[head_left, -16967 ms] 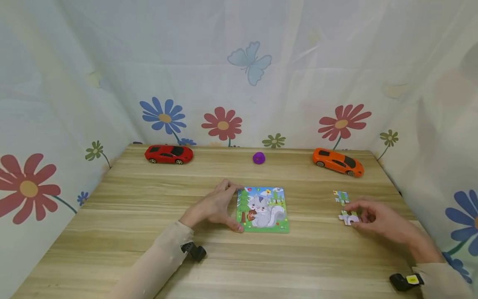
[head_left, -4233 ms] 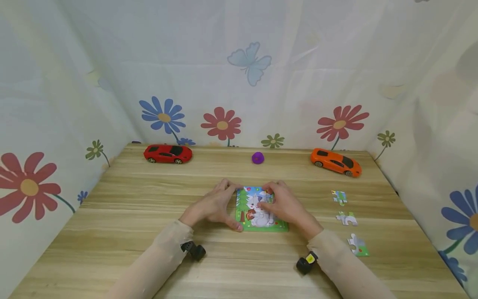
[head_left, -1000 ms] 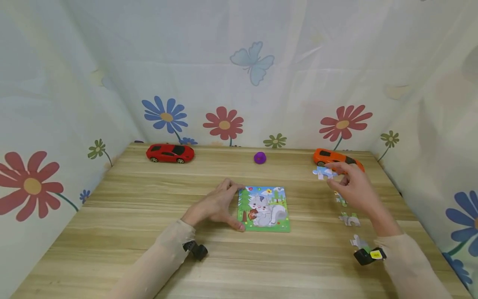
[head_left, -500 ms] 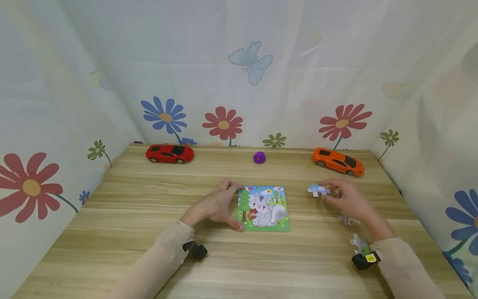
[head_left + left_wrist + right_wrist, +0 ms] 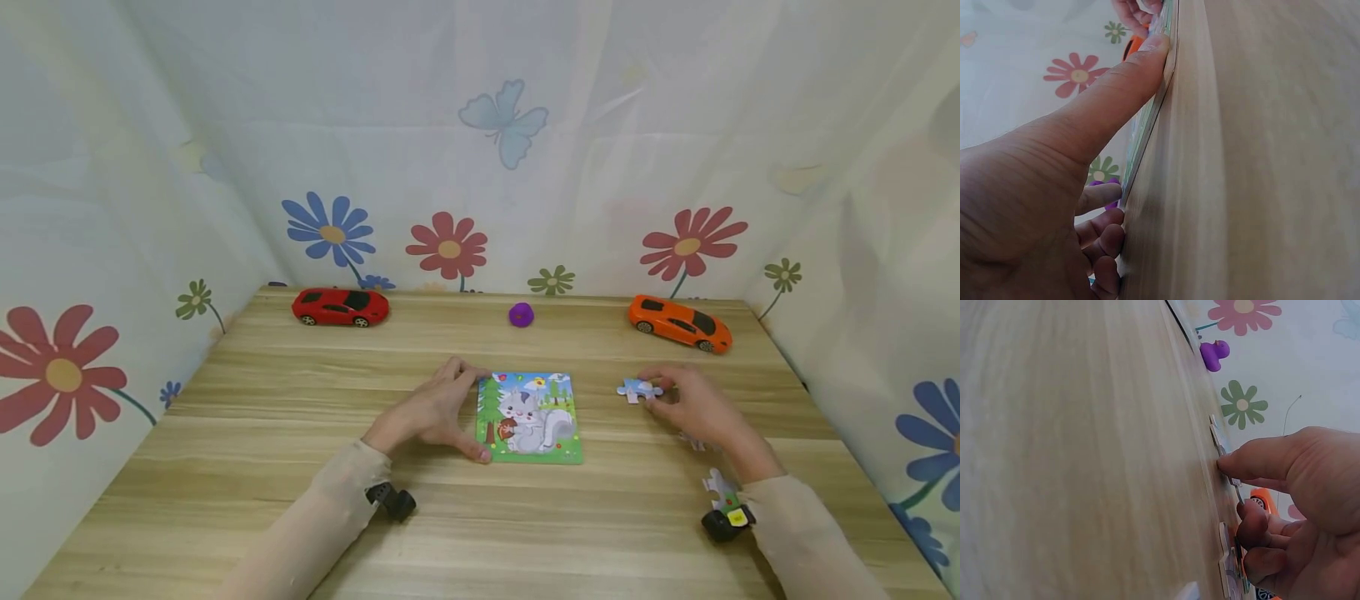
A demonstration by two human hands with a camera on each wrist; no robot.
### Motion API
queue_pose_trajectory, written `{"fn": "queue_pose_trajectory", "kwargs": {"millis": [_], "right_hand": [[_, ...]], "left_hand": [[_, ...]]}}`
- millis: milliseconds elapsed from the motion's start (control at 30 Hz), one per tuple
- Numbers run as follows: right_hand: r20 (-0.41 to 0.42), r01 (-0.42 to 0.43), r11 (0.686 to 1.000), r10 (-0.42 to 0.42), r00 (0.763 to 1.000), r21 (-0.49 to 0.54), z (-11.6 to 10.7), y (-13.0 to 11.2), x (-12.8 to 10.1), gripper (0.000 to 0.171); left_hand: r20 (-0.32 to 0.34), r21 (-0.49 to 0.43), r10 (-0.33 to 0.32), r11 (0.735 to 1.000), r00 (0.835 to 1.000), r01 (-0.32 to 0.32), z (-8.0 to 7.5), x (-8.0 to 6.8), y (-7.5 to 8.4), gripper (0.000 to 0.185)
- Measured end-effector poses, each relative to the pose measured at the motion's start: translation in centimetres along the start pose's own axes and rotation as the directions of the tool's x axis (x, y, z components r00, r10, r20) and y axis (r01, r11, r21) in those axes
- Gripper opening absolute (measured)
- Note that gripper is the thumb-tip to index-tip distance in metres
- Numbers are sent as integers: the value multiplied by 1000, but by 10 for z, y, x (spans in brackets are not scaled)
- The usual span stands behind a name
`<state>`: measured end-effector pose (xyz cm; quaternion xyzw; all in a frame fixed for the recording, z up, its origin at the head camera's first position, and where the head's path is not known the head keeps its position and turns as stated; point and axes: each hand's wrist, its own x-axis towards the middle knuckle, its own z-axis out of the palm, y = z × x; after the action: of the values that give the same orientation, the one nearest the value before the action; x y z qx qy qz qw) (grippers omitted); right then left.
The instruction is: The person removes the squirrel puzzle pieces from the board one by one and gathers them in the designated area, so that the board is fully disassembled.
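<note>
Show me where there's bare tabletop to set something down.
Bare wood lies left of the left hand, in front of the red car; between the forearms, nearer than the puzzle; and between the red car and purple duck. The right is crowded: the right hand pinches a piece beside loose pieces.

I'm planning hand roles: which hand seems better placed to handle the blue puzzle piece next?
Probably the right hand: it pinches the blue puzzle piece, right of the squirrel puzzle. The left hand touches that puzzle's left edge.
</note>
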<state>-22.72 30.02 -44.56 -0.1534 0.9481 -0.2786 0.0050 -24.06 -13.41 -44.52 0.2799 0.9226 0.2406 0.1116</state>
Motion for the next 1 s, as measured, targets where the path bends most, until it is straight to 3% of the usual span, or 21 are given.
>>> {"fn": "queue_pose_trajectory", "kwargs": {"millis": [300, 600, 1000], "right_hand": [[-9, 10, 1000, -10, 1000, -15, 0, -3, 0, 38], [-8, -40, 999, 40, 999, -20, 1, -3, -1, 40], [-46, -91, 996, 90, 995, -12, -3, -14, -3, 55]], "left_hand": [[2, -9, -1, 1000, 1000, 2, -1, 0, -1, 133], [9, 7, -9, 1000, 1000, 9, 0, 2, -2, 133], [13, 3, -14, 1000, 1000, 14, 2, 3, -3, 134]]}}
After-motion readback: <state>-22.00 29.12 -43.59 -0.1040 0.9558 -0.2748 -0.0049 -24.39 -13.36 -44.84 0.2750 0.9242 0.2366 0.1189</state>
